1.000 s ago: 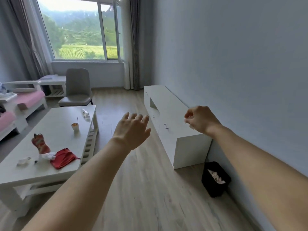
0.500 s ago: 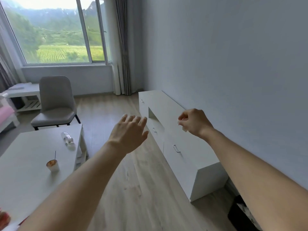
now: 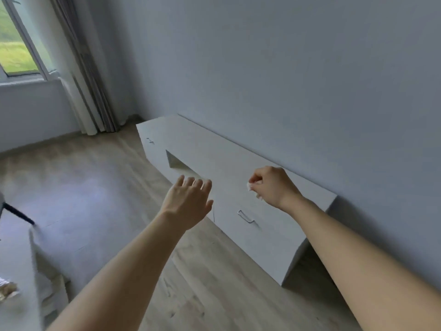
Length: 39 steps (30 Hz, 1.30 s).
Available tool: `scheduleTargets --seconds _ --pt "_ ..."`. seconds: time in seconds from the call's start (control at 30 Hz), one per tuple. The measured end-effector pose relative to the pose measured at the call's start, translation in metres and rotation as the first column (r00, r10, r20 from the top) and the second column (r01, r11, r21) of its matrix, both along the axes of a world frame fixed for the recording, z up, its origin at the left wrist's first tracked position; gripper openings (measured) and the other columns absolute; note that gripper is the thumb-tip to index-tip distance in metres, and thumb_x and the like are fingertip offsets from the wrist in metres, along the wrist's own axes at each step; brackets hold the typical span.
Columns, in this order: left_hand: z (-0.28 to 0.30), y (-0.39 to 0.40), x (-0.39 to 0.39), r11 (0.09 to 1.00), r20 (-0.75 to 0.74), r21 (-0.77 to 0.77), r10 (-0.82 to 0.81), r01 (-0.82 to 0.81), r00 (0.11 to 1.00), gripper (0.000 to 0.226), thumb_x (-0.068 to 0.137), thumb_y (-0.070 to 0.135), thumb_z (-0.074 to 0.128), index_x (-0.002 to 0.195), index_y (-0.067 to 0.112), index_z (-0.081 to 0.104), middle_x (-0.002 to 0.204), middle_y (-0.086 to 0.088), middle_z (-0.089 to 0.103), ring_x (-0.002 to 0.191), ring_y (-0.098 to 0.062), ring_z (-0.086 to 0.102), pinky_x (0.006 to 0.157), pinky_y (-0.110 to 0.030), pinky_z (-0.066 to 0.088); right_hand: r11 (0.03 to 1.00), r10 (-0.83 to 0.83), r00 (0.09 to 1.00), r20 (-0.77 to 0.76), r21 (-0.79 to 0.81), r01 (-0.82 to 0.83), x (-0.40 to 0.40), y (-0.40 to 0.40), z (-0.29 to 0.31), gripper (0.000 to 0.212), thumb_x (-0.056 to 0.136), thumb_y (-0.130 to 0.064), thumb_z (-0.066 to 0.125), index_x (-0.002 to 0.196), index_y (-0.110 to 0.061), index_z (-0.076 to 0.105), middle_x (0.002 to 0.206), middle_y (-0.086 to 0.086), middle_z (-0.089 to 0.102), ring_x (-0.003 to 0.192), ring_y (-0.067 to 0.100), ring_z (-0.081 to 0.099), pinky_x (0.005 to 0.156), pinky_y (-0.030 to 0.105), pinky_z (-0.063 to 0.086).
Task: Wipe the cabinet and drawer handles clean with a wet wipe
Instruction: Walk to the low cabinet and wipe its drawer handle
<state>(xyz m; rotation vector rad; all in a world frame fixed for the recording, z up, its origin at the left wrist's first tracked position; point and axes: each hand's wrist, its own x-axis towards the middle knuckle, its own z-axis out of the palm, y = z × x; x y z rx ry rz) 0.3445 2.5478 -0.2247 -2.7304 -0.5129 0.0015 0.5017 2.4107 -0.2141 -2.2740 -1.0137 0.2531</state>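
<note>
I see my right hand [image 3: 272,186] curled tight around a small white wet wipe [image 3: 249,186] (only a scrap of it shows past the fingers), held above the top of the long white cabinet [image 3: 238,163] near its right end. My left hand [image 3: 188,203] hovers with fingers straight and holding nothing, out past the cabinet's front edge. The metal drawer handle [image 3: 245,216] sits on the front face, below and between the two hands, with neither touching it.
</note>
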Motion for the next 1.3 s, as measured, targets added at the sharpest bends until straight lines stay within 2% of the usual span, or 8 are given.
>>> scheduleTargets --seconds 0.2,0.6,0.83,0.9,1.0,1.07,1.13,1.3 --pt "-0.039 0.067 0.113 0.975 -0.006 -0.046 -0.216 0.216 0.976 0.050 0.101 0.046 0.028 0.140 0.015 0.029 0.135 -0.002 0.047 0.129 -0.022 0.040 0.111 -0.035 0.022 0.973 -0.231 0.972 -0.035 0.007 0.231 0.087 0.045 -0.028 0.009 0.086 -0.013 0.060 0.086 -0.010 0.068 0.083 0.006 0.069 0.079 0.022 0.067 0.078 0.035 0.056" --pt "-0.167 0.174 0.272 0.881 -0.155 -0.161 -0.469 0.446 0.870 0.052 0.102 0.045 0.029 0.144 0.014 0.026 0.139 -0.003 0.044 0.132 -0.022 0.036 0.112 -0.035 0.019 0.895 -0.445 0.883 -0.151 -0.099 0.434 0.202 0.127 -0.131 0.009 0.088 -0.013 0.058 0.084 -0.013 0.066 0.098 0.004 0.066 0.085 0.020 0.065 0.079 0.038 0.056" --pt "-0.274 0.234 0.338 0.793 -0.099 -0.133 -0.607 0.594 0.788 0.058 0.101 0.045 0.028 0.149 0.014 0.017 0.151 -0.004 0.029 0.139 -0.022 0.025 0.116 -0.037 0.012 0.799 -0.598 0.779 -0.190 -0.065 0.598 0.227 0.171 -0.237 0.010 0.087 -0.012 0.058 0.083 -0.011 0.067 0.099 0.003 0.064 0.083 0.020 0.065 0.079 0.038 0.056" --pt "-0.321 0.246 0.346 0.782 -0.065 -0.133 -0.620 0.609 0.782 0.061 0.101 0.045 0.028 0.151 0.013 0.013 0.155 -0.006 0.021 0.142 -0.023 0.021 0.116 -0.039 0.010 0.779 -0.620 0.760 -0.195 -0.042 0.625 0.227 0.182 -0.281 0.010 0.087 -0.011 0.058 0.083 -0.011 0.067 0.097 0.001 0.065 0.080 0.018 0.065 0.077 0.035 0.055" --pt "-0.395 0.256 0.351 0.772 -0.025 -0.135 -0.629 0.621 0.777 0.067 0.100 0.048 0.029 0.153 0.013 0.007 0.159 -0.008 0.013 0.145 -0.023 0.014 0.118 -0.040 0.005 0.747 -0.651 0.732 -0.201 0.007 0.665 0.223 0.191 -0.350 0.009 0.087 -0.011 0.059 0.083 -0.012 0.067 0.091 -0.002 0.067 0.069 0.014 0.065 0.063 0.022 0.050" --pt "-0.440 0.260 0.354 0.736 0.113 -0.129 -0.655 0.665 0.747 0.070 0.096 0.048 0.045 0.150 0.008 0.024 0.154 -0.011 0.028 0.142 -0.027 0.028 0.116 -0.045 0.016 0.722 -0.663 0.719 -0.207 0.076 0.688 0.219 0.192 -0.393 0.009 0.086 -0.011 0.061 0.081 -0.013 0.068 0.082 -0.007 0.067 0.059 0.010 0.064 0.053 0.014 0.047" --pt "-0.484 0.263 0.360 0.665 0.301 -0.081 -0.694 0.743 0.654 0.063 0.091 0.044 0.056 0.137 0.002 0.048 0.140 -0.016 0.048 0.130 -0.032 0.047 0.109 -0.052 0.032 0.696 -0.664 0.717 -0.214 0.173 0.697 0.214 0.192 -0.430 0.010 0.086 -0.009 0.062 0.079 -0.014 0.068 0.078 -0.011 0.065 0.055 0.005 0.063 0.050 0.009 0.045" --pt "-0.577 0.271 0.384 0.589 0.481 0.080 -0.730 0.804 0.486 0.068 0.095 0.049 0.032 0.139 -0.001 0.045 0.145 -0.015 0.043 0.136 -0.031 0.038 0.113 -0.052 0.022 0.652 -0.672 0.736 -0.086 0.404 0.642 0.204 0.187 -0.503 0.012 0.085 -0.006 0.065 0.080 -0.015 0.071 0.079 -0.014 0.063 0.059 -0.007 0.061 0.055 0.000 0.039"
